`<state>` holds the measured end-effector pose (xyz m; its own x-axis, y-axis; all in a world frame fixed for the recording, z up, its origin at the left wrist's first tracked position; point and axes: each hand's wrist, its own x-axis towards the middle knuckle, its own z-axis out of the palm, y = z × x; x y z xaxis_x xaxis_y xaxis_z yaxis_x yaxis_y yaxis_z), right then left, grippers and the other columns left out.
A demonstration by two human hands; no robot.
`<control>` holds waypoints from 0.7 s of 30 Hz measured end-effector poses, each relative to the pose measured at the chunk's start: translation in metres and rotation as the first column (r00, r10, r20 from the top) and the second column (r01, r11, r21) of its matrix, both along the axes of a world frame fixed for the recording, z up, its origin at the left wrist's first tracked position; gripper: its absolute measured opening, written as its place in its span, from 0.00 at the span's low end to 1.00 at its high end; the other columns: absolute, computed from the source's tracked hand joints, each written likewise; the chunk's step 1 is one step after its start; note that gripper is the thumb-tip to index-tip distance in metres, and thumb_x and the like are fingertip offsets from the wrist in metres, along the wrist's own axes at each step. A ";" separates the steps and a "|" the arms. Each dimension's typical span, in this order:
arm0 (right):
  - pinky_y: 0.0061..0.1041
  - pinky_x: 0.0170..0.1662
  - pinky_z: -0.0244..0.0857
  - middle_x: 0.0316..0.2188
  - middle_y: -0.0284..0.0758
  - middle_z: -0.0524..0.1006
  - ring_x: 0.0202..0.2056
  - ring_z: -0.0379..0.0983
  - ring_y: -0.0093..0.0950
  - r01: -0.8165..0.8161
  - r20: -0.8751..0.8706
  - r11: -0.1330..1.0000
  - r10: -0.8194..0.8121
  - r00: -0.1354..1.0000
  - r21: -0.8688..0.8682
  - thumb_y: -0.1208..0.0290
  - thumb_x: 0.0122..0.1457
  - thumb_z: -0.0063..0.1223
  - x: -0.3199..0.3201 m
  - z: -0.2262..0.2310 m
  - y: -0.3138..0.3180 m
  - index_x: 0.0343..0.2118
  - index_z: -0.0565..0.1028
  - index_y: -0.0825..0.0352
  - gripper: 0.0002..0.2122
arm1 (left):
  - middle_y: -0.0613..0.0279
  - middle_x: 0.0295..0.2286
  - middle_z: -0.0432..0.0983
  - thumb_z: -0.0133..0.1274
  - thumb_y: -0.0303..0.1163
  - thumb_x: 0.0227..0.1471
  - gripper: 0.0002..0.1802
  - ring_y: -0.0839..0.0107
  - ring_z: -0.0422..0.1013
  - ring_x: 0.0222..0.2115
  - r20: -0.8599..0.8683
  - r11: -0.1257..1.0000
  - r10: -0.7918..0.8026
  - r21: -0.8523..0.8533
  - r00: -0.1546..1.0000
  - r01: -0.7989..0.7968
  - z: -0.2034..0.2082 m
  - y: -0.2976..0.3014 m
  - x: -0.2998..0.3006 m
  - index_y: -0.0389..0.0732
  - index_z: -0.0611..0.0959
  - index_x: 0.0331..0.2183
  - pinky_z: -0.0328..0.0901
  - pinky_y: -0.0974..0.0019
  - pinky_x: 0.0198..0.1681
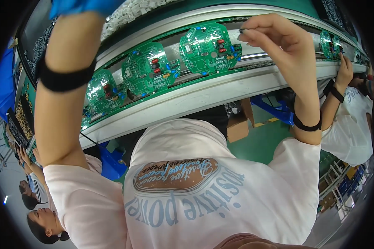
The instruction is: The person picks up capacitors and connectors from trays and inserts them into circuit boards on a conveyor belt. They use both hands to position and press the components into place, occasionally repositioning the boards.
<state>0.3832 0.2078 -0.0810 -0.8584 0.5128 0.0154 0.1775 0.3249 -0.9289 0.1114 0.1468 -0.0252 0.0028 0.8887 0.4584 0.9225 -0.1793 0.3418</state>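
Observation:
My right hand is bare, its thumb and forefinger pinched around a small black component. It hovers just right of a green circuit board fitted with red, blue and black parts. To the left along the conveyor rail lie a second circuit board and a third circuit board. My left hand, in a blue glove, is up at the top edge beside a heap of white parts. Its fingers are cut off by the frame and blurred.
A co-worker's hand reaches toward another circuit board at far right. Dark parts fill a bin left of my left arm. Below the rail are a cardboard box and a blue chair. More people sit at lower left.

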 end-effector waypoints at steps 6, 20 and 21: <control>0.22 0.43 0.72 0.37 0.35 0.82 0.37 0.80 0.28 -0.166 0.108 0.867 0.131 0.986 0.469 0.81 0.61 0.60 -0.018 -0.009 0.000 0.40 0.79 0.73 0.06 | 0.52 0.32 0.82 0.59 0.25 0.57 0.08 0.62 0.79 0.33 0.290 0.990 -0.005 -0.131 0.957 0.045 0.006 -0.058 0.011 0.32 0.86 0.39 0.72 0.66 0.40; 0.31 0.38 0.69 0.32 0.39 0.79 0.35 0.76 0.37 -0.152 -0.475 0.938 0.291 0.831 0.311 0.79 0.57 0.63 -0.033 -0.046 0.015 0.34 0.77 0.70 0.05 | 0.65 0.41 0.82 0.55 0.25 0.65 0.11 0.80 0.75 0.39 0.401 0.893 0.196 -0.450 0.895 0.007 -0.010 -0.139 0.005 0.35 0.84 0.48 0.67 0.77 0.46; 0.31 0.38 0.69 0.32 0.39 0.79 0.35 0.76 0.37 -0.158 -0.610 0.940 0.318 0.726 0.302 0.79 0.57 0.63 -0.034 -0.048 0.015 0.34 0.77 0.70 0.05 | 0.65 0.40 0.81 0.55 0.25 0.65 0.11 0.79 0.75 0.39 0.403 0.892 0.194 -0.452 0.894 0.010 -0.011 -0.142 0.005 0.34 0.84 0.48 0.67 0.77 0.46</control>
<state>0.3488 0.2225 -0.1287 -0.6937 0.2072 0.6898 -0.5448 0.4753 -0.6908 0.1164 0.0048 -0.0363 -0.1932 0.9805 -0.0353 0.6704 0.1582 0.7250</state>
